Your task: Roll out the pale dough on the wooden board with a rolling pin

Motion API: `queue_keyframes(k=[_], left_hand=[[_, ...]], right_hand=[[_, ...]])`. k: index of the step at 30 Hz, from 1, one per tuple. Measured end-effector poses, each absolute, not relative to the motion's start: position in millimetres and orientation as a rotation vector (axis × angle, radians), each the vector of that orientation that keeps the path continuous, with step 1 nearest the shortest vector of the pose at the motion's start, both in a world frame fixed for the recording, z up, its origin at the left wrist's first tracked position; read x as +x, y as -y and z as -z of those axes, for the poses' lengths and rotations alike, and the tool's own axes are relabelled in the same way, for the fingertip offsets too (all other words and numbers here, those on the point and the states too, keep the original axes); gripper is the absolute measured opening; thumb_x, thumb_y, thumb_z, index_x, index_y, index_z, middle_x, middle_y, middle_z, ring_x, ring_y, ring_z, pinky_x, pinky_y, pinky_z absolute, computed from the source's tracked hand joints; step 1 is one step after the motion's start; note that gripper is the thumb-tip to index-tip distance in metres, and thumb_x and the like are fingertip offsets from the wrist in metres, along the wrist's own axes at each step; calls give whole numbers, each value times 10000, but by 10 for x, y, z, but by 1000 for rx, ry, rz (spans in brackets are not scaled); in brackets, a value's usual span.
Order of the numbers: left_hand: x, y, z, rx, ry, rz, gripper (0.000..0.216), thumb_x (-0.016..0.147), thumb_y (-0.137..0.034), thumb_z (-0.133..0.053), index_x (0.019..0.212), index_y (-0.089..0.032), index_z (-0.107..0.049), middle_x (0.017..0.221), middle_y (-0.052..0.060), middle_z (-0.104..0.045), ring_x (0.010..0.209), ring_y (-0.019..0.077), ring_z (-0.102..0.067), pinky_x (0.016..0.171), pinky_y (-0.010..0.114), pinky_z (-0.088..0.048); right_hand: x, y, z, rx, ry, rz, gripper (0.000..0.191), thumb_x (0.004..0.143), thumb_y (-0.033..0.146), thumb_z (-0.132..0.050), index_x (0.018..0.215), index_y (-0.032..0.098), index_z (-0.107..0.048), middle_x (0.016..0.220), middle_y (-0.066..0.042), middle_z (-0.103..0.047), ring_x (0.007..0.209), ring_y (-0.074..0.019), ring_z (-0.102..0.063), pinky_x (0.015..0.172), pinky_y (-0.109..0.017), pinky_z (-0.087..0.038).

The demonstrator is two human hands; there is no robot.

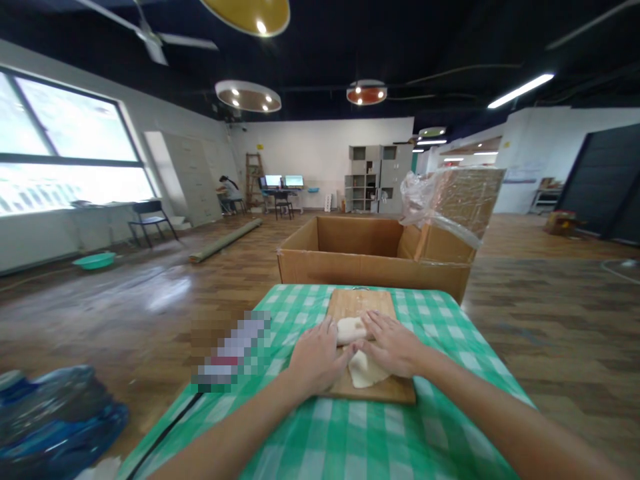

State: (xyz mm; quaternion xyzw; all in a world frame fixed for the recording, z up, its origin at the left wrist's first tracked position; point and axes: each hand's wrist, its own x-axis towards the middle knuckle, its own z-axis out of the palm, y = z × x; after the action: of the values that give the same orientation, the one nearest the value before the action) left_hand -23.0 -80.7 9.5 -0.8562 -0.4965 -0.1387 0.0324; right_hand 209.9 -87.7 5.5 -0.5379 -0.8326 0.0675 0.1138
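Note:
A pale lump of dough (356, 349) lies on a wooden cutting board (361, 305) in the middle of a table covered with a green checked cloth (345, 433). My left hand (316, 358) lies flat on the near left side of the dough, fingers stretched out toward the far edge. My right hand (392, 343) presses flat on the dough's right side, fingers pointing left and spread a little. Both palms cover much of the dough; only its far end and near edge show.
A large open cardboard box (373, 257) with plastic wrap stands right behind the table. A blurred-out object (234, 353) lies on the cloth's left edge. Blue plastic bags (55, 420) sit at the lower left. A person sits at a distant desk (227, 193). Wooden floor surrounds the table.

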Motion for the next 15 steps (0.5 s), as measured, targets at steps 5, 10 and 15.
queue_keyframes(k=[5,10,15], left_hand=[[-210,335,-79,-2588,1602,366,648,1074,-617,-214,1309,-186,-636,1363,201,-647,1120,345,-700,877,473,-550],[-276,-147,-28,-2575,1462,226,485,1088,-412,-333,1492,-239,-536,1410,233,-599,1278,378,-612,970,524,-523],[-320,-519,3,-2590,1222,59,568,1039,-187,-374,1590,-301,-446,1424,251,-589,1308,426,-583,995,602,-498]], right_hand=[[2022,202,-83,-1494,2622,38,607,1135,459,-211,1545,136,-522,1636,-168,-453,1556,-309,-342,1270,-518,-271],[1988,-287,-46,-1379,2771,280,467,1122,274,-317,1527,185,-531,1561,-165,-541,1491,-320,-438,1242,-550,-313],[1993,-589,19,-1495,2733,185,500,1136,318,-284,1601,226,-442,1629,-154,-463,1506,-357,-416,1222,-574,-331]])
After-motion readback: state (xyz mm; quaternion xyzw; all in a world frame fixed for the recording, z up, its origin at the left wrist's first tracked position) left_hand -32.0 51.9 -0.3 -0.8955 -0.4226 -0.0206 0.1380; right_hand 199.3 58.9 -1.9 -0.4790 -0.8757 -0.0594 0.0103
